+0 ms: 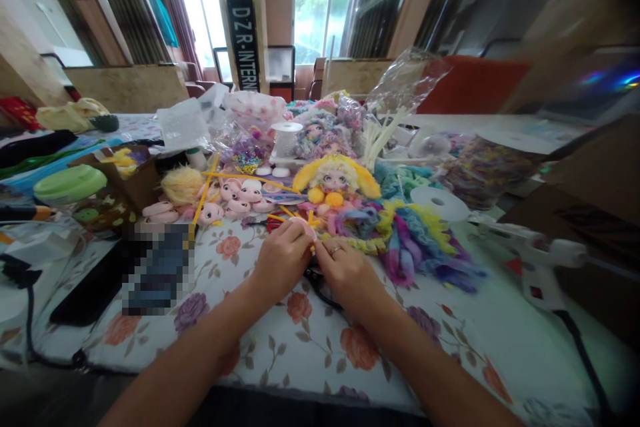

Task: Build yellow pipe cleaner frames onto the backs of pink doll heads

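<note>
Closed around a small pale pink doll face piece (304, 229), my left hand (283, 259) holds it over the flowered cloth. My right hand (345, 270), with a ring on one finger, pinches at the piece's lower right edge; what its fingertips hold is hidden, though a bit of yellow shows there. Short yellow pipe cleaners (288, 211) stick up just behind the piece. Beyond my hands sits a doll (334, 180) with blond curls and long yellow ears. Dark-handled scissors or a similar tool (320, 287) lie partly under my hands.
Several pink doll faces (245, 192) lie left of the doll. Colourful fluffy yarn (400, 237) spreads to the right, near a white spool (440, 203). A glue gun (537, 260) stands at right with its cord. A green-lidded jar (75, 193) and black case (95, 280) are left.
</note>
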`<state>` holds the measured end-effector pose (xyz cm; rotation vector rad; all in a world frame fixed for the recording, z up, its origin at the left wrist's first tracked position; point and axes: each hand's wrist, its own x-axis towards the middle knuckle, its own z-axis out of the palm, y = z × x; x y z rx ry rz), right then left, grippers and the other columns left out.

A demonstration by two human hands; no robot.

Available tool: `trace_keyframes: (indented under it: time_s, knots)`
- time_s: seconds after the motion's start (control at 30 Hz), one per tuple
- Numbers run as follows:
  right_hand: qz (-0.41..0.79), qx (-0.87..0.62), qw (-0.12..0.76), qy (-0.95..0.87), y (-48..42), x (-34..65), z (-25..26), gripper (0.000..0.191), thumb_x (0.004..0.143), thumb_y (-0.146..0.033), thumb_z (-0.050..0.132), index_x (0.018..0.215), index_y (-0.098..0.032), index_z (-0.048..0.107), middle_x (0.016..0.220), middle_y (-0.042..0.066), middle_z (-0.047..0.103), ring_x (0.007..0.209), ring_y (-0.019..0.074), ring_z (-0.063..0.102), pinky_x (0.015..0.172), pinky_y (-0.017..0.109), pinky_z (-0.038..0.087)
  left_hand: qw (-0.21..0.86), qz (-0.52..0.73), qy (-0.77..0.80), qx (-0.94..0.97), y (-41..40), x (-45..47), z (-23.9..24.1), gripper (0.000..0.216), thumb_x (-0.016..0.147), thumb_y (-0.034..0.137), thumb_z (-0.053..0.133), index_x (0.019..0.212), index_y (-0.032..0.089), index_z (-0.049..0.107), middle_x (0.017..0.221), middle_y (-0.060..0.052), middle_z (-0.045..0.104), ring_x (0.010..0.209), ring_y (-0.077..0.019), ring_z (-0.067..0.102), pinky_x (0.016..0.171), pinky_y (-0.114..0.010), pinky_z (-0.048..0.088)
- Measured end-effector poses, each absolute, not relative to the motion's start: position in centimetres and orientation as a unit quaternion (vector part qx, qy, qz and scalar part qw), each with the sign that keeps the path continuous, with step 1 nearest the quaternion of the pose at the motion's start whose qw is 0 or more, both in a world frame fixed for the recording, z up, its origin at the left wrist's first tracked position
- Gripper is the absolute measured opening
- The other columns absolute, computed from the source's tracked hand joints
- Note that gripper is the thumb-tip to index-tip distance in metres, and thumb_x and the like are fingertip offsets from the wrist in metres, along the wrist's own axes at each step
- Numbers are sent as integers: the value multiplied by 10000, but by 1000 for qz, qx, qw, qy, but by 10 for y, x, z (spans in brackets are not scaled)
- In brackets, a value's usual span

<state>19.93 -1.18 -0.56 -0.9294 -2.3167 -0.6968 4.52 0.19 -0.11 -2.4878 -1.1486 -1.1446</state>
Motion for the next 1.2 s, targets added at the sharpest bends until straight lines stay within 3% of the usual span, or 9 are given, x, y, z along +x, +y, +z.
trace_keyframes:
  time_s: [0.2,0.43,0.57,0.77,0.9,1.03,1.2]
  knots:
    - [-259,-368,250,-857,-11,200,-2,253,814,12,388,800,-85,621,652,95,573,607,208,502,562,300,412,89,-391,-391,-829,2,47,-3,209,873,165,443,758,154,617,766,-64,584,785,-183,520,707,-298,468]
    - [-198,-408,325,-830,-7,198,-7,280,871,-78,380,679,-143,573,585,58,537,563,180,473,542,280,345,90,-414,-398,-814,-2,49,-1,227,873,167,450,704,160,602,722,-53,561,742,-173,491,678,-293,446]
    - [-25,-475,374,-796,-6,197,-3,260,876,-169,424,645,-163,542,580,29,537,530,147,452,516,269,300,78,-446,-389,-802,-4,51,-1,205,864,152,473,702,160,599,713,-47,543,742,-171,480,691,-299,444]
    - [435,-492,482,-579,-8,194,3,226,780,-337,592,637,-164,568,523,-34,491,473,94,408,458,225,299,68,-462,-379,-799,-7,53,-3,186,863,120,472,732,156,598,749,-56,540,758,-169,480,706,-304,450]
    - [645,-420,515,-377,-7,191,5,192,639,-257,709,579,-136,571,520,-29,523,443,49,384,402,170,289,81,-465,-368,-801,-7,53,-4,187,868,112,464,737,161,587,742,-46,518,742,-161,468,699,-296,447]
    - [767,-353,488,-220,-5,192,7,130,558,-131,700,569,-118,572,503,-29,514,423,22,377,356,120,268,106,-485,-348,-795,-7,55,-7,187,870,109,461,748,162,592,721,-38,506,732,-157,470,696,-293,446]
    - [769,-344,491,-222,-6,192,5,121,604,-143,703,619,-125,584,533,-34,511,435,24,393,369,115,309,23,-518,-363,-774,-2,56,-8,160,851,132,504,777,170,641,724,-37,548,742,-151,503,713,-288,448]
